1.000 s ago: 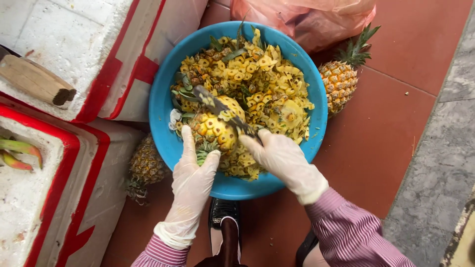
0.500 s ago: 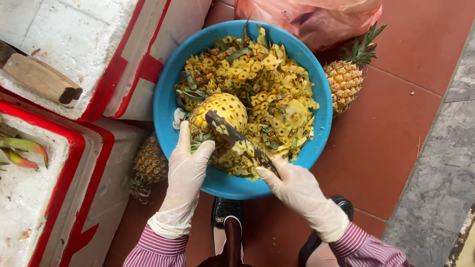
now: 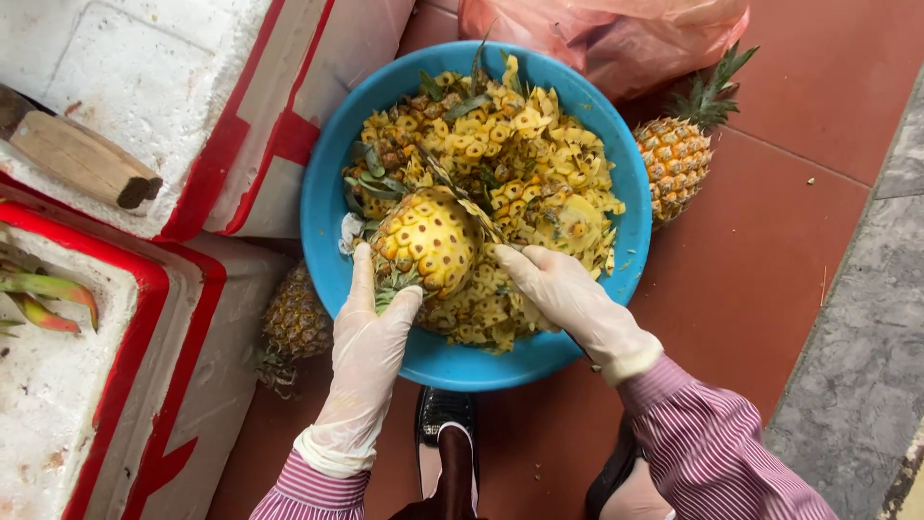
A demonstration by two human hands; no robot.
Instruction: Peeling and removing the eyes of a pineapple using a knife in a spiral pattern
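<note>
Left hand [image 3: 371, 351] grips peeled pineapple [image 3: 423, 241] by its crown stub; right hand [image 3: 563, 294] holds knife [image 3: 462, 197]. Flesh likely wet, slippery, heavy.

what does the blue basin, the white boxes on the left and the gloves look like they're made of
The blue basin: probably plastic, going by its smooth, evenly coloured, slightly glossy wall. The white boxes: apparently foam, with a grainy, dented matte surface and red tape bands. The gloves on the left hand and right hand: thin, translucent whitish film, wrinkled at the wrists, likely latex or vinyl.
</note>
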